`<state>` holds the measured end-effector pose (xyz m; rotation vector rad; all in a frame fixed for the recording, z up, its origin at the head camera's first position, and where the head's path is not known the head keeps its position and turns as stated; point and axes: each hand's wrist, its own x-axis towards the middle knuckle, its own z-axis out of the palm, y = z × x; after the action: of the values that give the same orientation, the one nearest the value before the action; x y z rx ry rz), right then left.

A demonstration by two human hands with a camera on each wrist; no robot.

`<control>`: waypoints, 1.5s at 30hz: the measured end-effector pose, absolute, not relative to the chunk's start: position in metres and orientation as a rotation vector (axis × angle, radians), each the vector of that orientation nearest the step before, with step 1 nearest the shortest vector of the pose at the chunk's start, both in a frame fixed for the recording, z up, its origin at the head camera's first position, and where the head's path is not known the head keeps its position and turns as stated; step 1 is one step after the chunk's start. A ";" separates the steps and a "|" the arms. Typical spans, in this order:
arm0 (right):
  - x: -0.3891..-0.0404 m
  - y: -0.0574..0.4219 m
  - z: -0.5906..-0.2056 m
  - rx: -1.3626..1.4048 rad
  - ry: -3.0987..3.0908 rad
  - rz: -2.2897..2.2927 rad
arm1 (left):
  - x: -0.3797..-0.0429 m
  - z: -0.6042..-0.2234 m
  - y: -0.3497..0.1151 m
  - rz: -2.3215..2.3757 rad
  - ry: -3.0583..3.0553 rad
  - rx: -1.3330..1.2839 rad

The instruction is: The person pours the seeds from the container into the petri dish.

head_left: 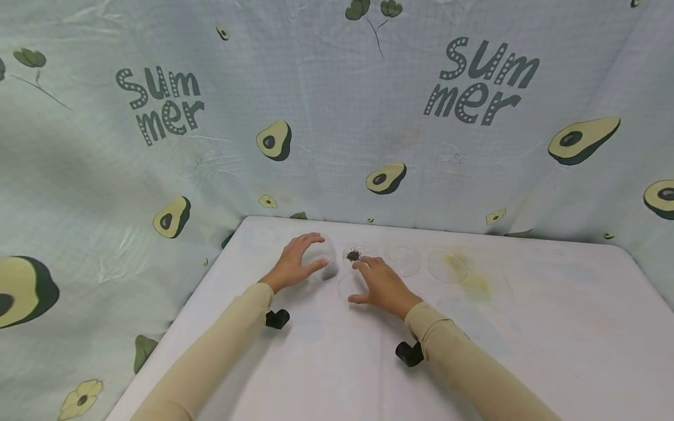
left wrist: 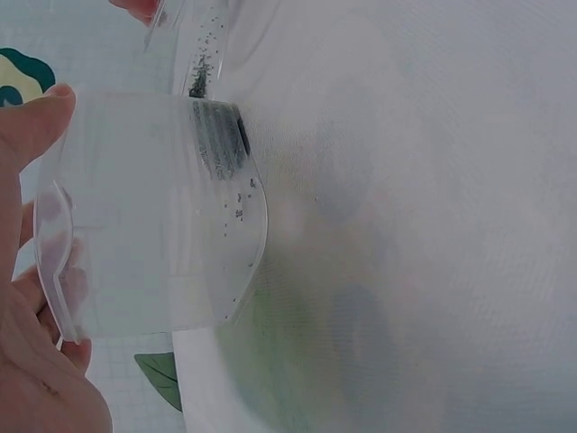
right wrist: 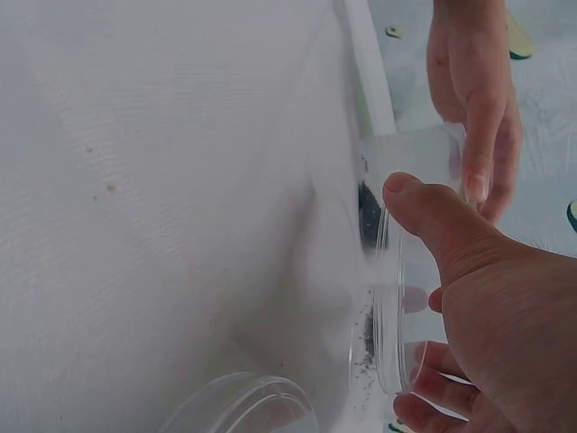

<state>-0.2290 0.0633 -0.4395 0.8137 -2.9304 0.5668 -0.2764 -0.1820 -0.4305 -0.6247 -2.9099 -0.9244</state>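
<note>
My left hand [head_left: 295, 263] grips a clear plastic container [left wrist: 117, 216] by its upper part, thumb on one side and fingers on the other. Dark loose bits [left wrist: 216, 135] lie at the container's bottom, with a few scattered along its wall. My right hand [head_left: 384, 286] holds a clear round lid [right wrist: 389, 316] by its edge between thumb and fingers. Beyond the right fingertips, a shallow clear dish [head_left: 346, 248] holds a small heap of dark bits [head_left: 353, 255]. The held lid is tilted close over the table, right by that dish.
Two more clear round dishes stand in a row to the right, a nearer one [head_left: 402, 261] and a farther one [head_left: 447, 266]. A yellowish stain [head_left: 476, 285] marks the white tabletop [head_left: 553, 316]. Avocado-print cloth [head_left: 326, 105] hangs behind and at the left.
</note>
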 end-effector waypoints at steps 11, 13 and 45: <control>-0.234 0.064 -0.437 0.770 -2.928 0.566 | -0.274 -0.430 -0.183 -0.906 -2.915 -0.615; -0.235 0.064 -0.437 0.759 -2.935 0.572 | -0.273 -0.429 -0.184 -0.912 -2.915 -0.612; -0.253 0.072 -0.442 0.618 -3.032 0.621 | -0.275 -0.429 -0.182 -0.915 -2.929 -0.625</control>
<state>-0.2528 0.0716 -0.4424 0.6178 -3.0320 0.6206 -0.2751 -0.1822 -0.4290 -0.6248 -2.9290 -0.9146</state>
